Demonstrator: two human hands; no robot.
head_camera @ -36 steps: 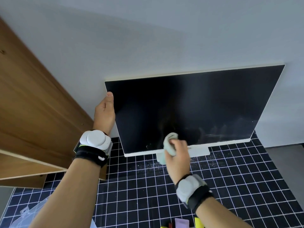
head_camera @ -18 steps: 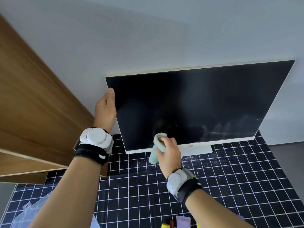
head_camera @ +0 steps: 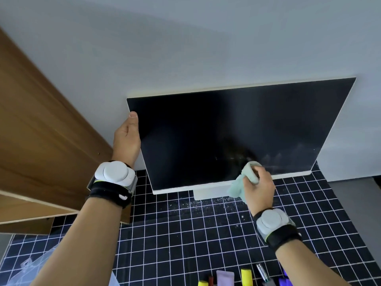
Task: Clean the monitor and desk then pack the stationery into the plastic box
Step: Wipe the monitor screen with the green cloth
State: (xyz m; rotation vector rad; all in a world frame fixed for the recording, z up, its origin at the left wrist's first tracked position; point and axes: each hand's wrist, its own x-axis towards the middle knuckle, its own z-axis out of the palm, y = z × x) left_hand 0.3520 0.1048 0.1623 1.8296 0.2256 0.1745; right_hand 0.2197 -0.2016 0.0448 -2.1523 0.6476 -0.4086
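Hands work at the monitor [head_camera: 237,137] on the table [head_camera: 206,234]: left hand [head_camera: 126,139] holds its side edge, right hand [head_camera: 260,188] squeezes a cloth [head_camera: 242,182] against the screen's bottom.

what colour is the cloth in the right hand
Pale mint green cloth, gripped by the right hand; head view.
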